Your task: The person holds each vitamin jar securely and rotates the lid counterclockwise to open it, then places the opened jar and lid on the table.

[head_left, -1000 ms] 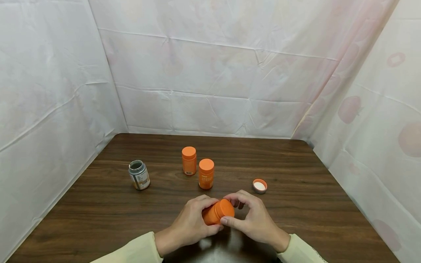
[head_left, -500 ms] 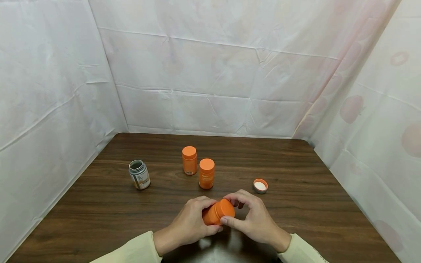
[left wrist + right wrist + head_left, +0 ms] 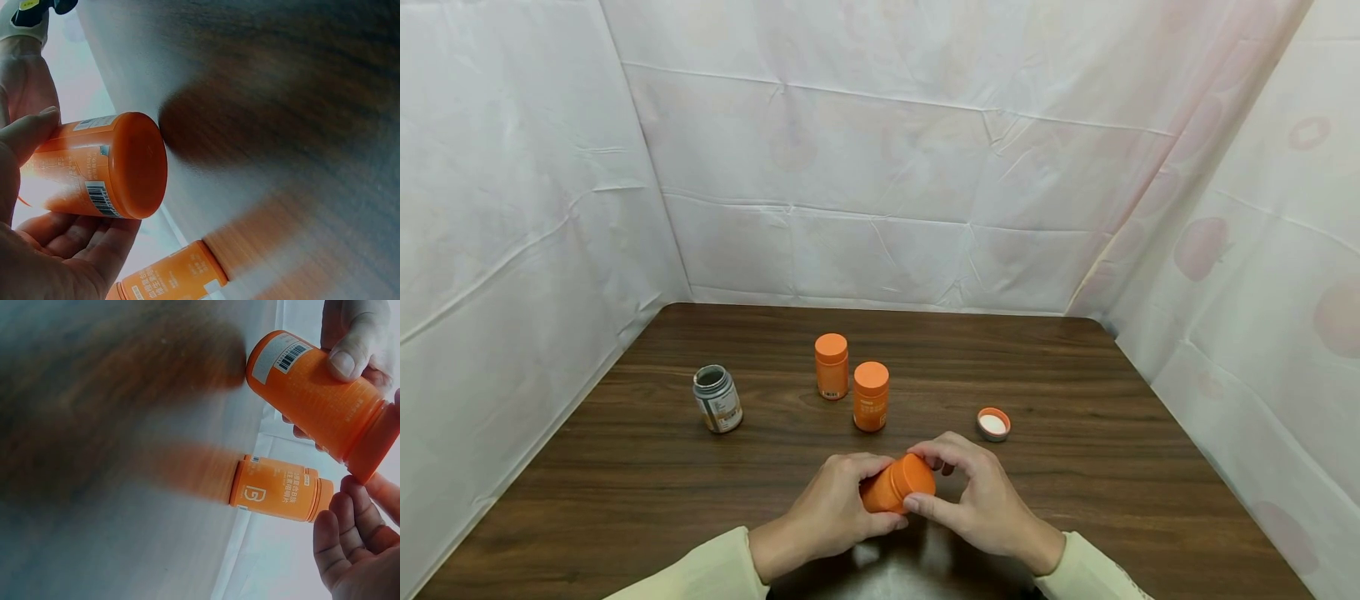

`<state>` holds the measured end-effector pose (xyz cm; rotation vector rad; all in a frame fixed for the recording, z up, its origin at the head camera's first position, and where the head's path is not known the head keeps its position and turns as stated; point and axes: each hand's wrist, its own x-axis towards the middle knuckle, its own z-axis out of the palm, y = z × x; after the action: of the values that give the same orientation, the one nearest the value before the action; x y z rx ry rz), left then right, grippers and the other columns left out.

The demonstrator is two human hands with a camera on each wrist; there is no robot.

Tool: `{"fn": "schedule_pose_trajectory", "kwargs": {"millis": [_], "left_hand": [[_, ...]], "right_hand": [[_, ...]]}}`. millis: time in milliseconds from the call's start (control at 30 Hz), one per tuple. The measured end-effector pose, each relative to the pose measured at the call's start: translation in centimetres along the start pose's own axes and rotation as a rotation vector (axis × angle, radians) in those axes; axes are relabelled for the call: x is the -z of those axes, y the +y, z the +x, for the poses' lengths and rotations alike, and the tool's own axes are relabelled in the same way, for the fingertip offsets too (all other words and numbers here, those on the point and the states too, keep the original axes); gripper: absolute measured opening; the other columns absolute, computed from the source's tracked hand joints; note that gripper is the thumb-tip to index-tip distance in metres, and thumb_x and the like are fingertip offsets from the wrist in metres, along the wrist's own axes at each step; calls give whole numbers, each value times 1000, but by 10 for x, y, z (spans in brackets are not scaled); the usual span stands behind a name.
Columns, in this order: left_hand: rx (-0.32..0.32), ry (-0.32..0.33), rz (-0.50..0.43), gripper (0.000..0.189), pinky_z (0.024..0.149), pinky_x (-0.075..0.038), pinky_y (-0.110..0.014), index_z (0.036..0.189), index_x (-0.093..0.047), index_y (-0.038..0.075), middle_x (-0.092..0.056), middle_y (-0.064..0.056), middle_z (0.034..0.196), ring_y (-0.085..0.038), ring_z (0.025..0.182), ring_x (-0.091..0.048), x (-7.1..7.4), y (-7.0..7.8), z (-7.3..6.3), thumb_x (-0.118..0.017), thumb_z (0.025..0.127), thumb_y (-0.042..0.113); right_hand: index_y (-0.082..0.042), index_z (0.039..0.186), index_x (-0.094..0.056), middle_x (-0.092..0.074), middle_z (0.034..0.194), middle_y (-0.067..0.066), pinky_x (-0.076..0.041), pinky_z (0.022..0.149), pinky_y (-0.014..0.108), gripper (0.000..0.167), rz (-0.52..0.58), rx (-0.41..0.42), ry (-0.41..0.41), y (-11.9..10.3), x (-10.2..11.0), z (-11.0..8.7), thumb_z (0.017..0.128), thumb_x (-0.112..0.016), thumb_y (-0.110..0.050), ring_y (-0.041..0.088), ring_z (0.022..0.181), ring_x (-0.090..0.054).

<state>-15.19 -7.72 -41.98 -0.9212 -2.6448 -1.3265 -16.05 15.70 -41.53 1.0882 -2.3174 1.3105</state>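
Observation:
An orange pill bottle (image 3: 880,493) is tilted over the near part of the table, its capped top toward the right. My left hand (image 3: 835,508) grips its body, thumb on one side and fingers on the other. At the orange screw cap (image 3: 917,474), my right hand (image 3: 981,504) pinches the rim between thumb and fingertips. The left wrist view shows the bottle's round base (image 3: 142,165) and a barcode, with the base close to the tabletop. In the right wrist view the cap (image 3: 374,447) sits on the bottle's neck.
Two more orange capped bottles (image 3: 832,367) (image 3: 871,398) stand upright beyond my hands. To the left is a grey open-mouthed bottle (image 3: 718,402). A loose cap (image 3: 992,424) lies inside-up at the right. White sheeting (image 3: 880,167) surrounds the dark wooden table (image 3: 1075,375).

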Motion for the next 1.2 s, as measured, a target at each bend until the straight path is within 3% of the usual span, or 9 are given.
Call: {"fn": "schedule_pose_trajectory", "kwargs": {"millis": [867, 1200], "left_hand": [[-2, -26, -15, 36, 67, -49, -22, 107, -73, 27, -65, 14, 91, -1, 75, -58, 3, 1, 1, -93, 77, 24], [20, -43, -27, 37, 69, -51, -22, 109, -73, 26, -66, 15, 94, -1, 77, -60, 3, -1, 2, -93, 77, 25]], "right_hand": [[-14, 125, -67, -66, 109, -5, -51, 78, 32, 41, -9, 38, -45, 0, 4, 2, 89, -83, -25, 12, 91, -58], [-13, 136, -62, -63, 123, -1, -52, 87, 32, 50, 3, 71, -115, -1, 9, 2, 90, -81, -22, 14, 104, -60]]}}
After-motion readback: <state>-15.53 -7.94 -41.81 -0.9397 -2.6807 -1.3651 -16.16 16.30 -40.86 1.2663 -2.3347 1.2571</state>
